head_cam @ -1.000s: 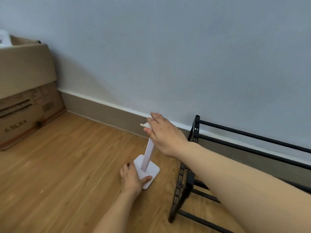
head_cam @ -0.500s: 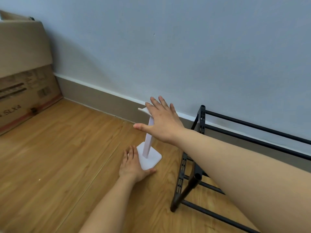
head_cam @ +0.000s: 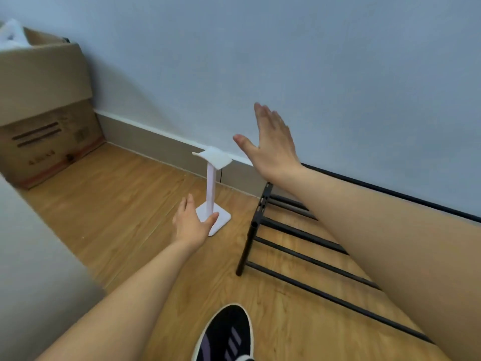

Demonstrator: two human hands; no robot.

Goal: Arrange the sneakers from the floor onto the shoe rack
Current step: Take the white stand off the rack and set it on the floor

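Note:
A black sneaker [head_cam: 226,334] with pale stripes and a white sole edge lies on the wooden floor at the bottom centre. The black metal shoe rack [head_cam: 299,235] stands against the wall at the right, its bars bare. My left hand [head_cam: 191,222] is open, low by the base of a white stand [head_cam: 211,188]. My right hand [head_cam: 270,144] is open and raised, fingers spread, just right of the stand's top and apart from it. My right forearm crosses over the rack.
A cardboard box [head_cam: 44,105] with white packing sits in the left corner. A pale surface [head_cam: 31,269] fills the lower left. The grey wall and skirting board [head_cam: 161,149] run behind the stand.
My right hand has let go of the stand's top and lifted up and to the right. My left hand has drawn back from the base. The view dropped, bringing the sneaker into sight.

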